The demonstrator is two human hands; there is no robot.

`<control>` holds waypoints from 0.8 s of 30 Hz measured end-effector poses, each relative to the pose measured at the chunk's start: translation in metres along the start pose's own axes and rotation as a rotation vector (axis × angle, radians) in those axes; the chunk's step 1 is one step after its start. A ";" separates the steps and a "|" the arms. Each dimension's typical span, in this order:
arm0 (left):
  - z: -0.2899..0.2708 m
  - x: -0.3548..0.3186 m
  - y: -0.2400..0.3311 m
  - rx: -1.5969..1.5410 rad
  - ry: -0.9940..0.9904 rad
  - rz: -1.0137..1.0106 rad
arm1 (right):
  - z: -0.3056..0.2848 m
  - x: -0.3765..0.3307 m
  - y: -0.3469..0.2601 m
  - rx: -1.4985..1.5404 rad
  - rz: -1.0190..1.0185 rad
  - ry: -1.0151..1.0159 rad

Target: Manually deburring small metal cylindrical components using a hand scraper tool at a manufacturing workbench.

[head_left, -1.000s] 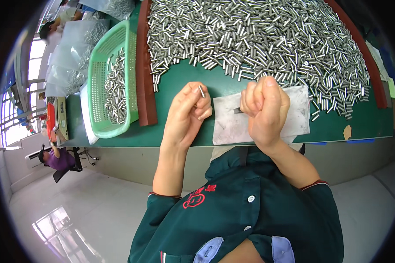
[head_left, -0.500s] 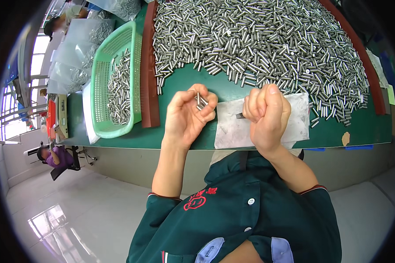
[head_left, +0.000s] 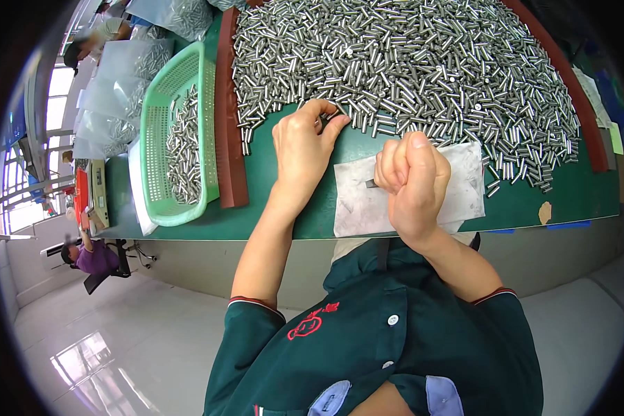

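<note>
A broad heap of short steel pins (head_left: 395, 62) covers the far part of the green table. At the heap's near edge, my left hand (head_left: 304, 142) is closed with its back up, thumb and fingertips at a steel pin; whatever lies under its curled fingers is mostly hidden. My right hand (head_left: 417, 184) makes a fist above a smudged white cloth (head_left: 357, 215). A small dark flat tip (head_left: 371, 184) sticks out from the left side of this fist, and the rest of that thing is covered by the fingers.
Left of a brown-red rail (head_left: 230, 139) stands a green plastic basket (head_left: 149, 166) with pins in it. Clear bags of pins (head_left: 128, 93) lie beyond it. Another rail (head_left: 568, 90) borders the heap on the right. A person in purple (head_left: 97, 258) sits at far left.
My left hand has turned from palm up, showing a few pins in its fingers, to palm down and moved forward to the heap's edge. The right fist stays nearly in place.
</note>
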State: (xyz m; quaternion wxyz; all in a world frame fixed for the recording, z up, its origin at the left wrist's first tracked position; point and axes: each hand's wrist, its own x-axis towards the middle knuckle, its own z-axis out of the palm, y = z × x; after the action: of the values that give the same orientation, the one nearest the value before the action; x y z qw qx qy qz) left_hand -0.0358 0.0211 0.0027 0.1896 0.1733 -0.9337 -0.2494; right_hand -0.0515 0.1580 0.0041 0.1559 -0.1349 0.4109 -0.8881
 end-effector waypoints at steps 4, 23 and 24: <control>-0.001 -0.001 -0.001 0.037 -0.039 0.052 | 0.001 -0.001 -0.002 -0.003 0.001 -0.002; -0.020 -0.036 -0.018 -1.474 -0.441 -0.444 | 0.001 0.000 -0.001 0.005 0.007 0.016; -0.021 -0.036 -0.012 -1.402 -0.411 -0.453 | 0.001 0.000 -0.001 0.009 0.014 0.018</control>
State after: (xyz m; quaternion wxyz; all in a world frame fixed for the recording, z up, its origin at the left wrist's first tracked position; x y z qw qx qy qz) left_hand 0.0069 0.0177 0.0032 0.0218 0.1499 -0.5150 -0.8437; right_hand -0.0511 0.1579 0.0051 0.1588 -0.1231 0.4092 -0.8900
